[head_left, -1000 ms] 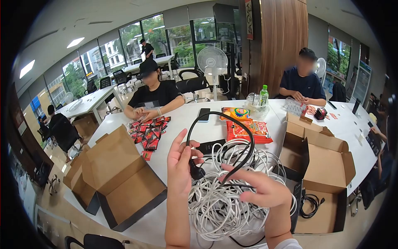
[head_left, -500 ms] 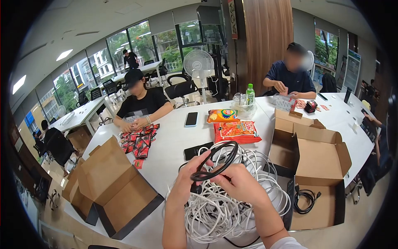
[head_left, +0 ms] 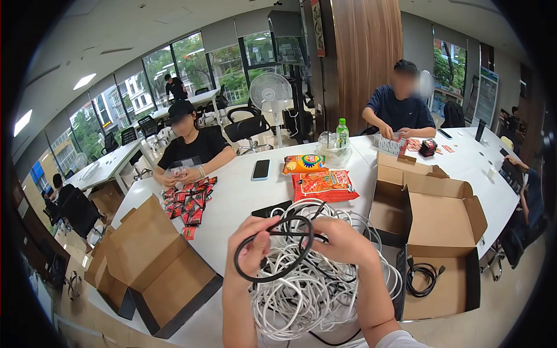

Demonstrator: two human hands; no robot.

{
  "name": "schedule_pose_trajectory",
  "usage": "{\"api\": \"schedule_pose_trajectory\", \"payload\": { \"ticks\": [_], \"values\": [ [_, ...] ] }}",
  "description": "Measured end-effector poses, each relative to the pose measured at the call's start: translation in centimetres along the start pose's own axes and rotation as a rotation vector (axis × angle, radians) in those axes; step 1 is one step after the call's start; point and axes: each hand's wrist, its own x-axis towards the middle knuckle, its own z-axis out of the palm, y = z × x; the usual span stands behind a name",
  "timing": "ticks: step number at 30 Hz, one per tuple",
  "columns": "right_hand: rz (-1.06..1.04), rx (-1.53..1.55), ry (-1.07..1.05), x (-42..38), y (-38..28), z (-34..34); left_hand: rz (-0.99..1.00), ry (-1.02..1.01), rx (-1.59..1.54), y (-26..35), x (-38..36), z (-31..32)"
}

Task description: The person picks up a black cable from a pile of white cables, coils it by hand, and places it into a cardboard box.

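A black cable (head_left: 239,259) is looped into a coil between my two hands, above the table. My left hand (head_left: 250,246) is closed on the coil's left side, with the thumb over the loop. At the coil's right, my right hand (head_left: 342,240) pinches the same cable between thumb and fingers. Beneath both hands lies a tangled heap of white cables (head_left: 296,301), with some black strands among them. Another black cable (head_left: 422,277), neatly coiled, rests in the open cardboard box (head_left: 458,290) at the right.
At left stands another open cardboard box (head_left: 180,278). Snack bags (head_left: 325,187), a phone (head_left: 261,169) and a green-capped bottle (head_left: 342,134) are beyond the heap. Two people sit across the table (head_left: 243,197), one behind a pile of red packets (head_left: 190,203).
The cable loop has swung left and lower, now hanging around my left fingers. My hands have moved slightly apart. The camera view has shifted a little.
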Motion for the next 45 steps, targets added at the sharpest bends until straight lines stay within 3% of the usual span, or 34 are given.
{"api": "schedule_pose_trajectory", "payload": {
  "ticks": [4, 7, 8, 11, 12, 15, 19, 22, 26, 28, 29, 31, 33, 36, 39, 42, 45],
  "values": [
    [0.261, -0.07, -0.283, -0.4, 0.7, -1.9, 0.119, 0.09, 0.235, 0.6, 0.0, -1.2],
    [0.296, 0.103, 0.011, -0.2, 0.8, -1.5, 0.297, 0.037, 0.522, 0.9, 0.3, -0.7],
    [0.24, 0.168, 0.084, 0.0, 1.2, -1.2, 0.207, 0.018, 0.58, 1.5, 0.0, -0.3],
    [0.428, 0.614, 0.124, 0.3, 0.5, -1.5, 0.29, 0.07, 0.769, 1.3, 0.2, 1.0],
    [0.513, 0.77, 0.044, 0.2, -0.1, -2.0, 0.282, 0.084, 0.797, 1.0, 0.3, 1.2],
    [0.49, 0.86, 0.08, 0.1, -1.7, -1.6, 0.289, 0.11, 0.831, 0.6, 0.3, 1.8],
    [0.289, 0.732, 0.205, 0.8, -1.4, 0.6, 0.102, -0.111, 0.725, 1.6, -0.2, 1.9],
    [0.382, 0.825, 0.136, 0.6, -2.3, -1.1, 0.129, -0.306, 0.816, 0.6, -0.4, 1.2],
    [0.366, 0.901, 0.181, 0.2, -2.7, -1.6, 0.075, -0.532, 0.347, 1.3, -0.9, 0.4],
    [0.256, 0.804, 0.249, 0.0, -3.5, -1.4, -0.014, -0.499, 0.177, 1.7, -1.1, 0.4],
    [0.237, 0.852, 0.151, -0.4, -3.3, -1.5, -0.043, -0.494, 0.138, 1.9, -1.0, 0.4],
    [-0.002, 0.493, 0.142, -0.4, -4.2, -1.2, -0.013, -0.324, 0.067, 1.2, -1.3, 1.1],
    [0.023, 0.409, 0.01, -0.4, -6.2, -2.0, -0.13, -0.162, -0.028, 1.9, -1.5, 2.4],
    [-0.019, 0.359, 0.086, -0.3, -6.0, -0.8, -0.282, -0.084, -0.203, 2.4, -2.0, 2.2],
    [0.035, 0.388, 0.054, -0.2, -6.1, -0.7, -0.229, 0.005, -0.224, 2.1, -1.9, 2.1],
    [0.036, 0.326, 0.003, -0.1, -5.1, -0.5, -0.208, 0.249, -0.482, 2.4, -1.6, 1.7],
    [0.09, 0.348, -0.07, -0.1, -4.6, -0.8, -0.101, 0.36, -0.551, 2.4, -1.3, 0.8]
  ]
}}
